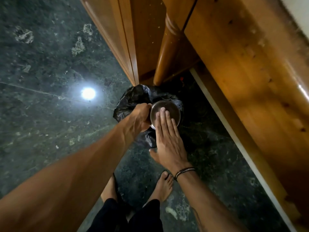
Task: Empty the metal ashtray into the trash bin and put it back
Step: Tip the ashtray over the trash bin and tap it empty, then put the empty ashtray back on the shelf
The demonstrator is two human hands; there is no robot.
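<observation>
At the frame's centre my left hand grips the metal ashtray by its rim over the black-bagged trash bin, my right hand lies flat with fingers released on its upturned base, so putting it back remains.

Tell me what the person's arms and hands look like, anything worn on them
Both forearms are bare, with no sleeves in view. The right wrist carries a bundle of thin cord bracelets, dark strands with one pale strand. The left hand and right hand wear no gloves, and no rings show.
</observation>
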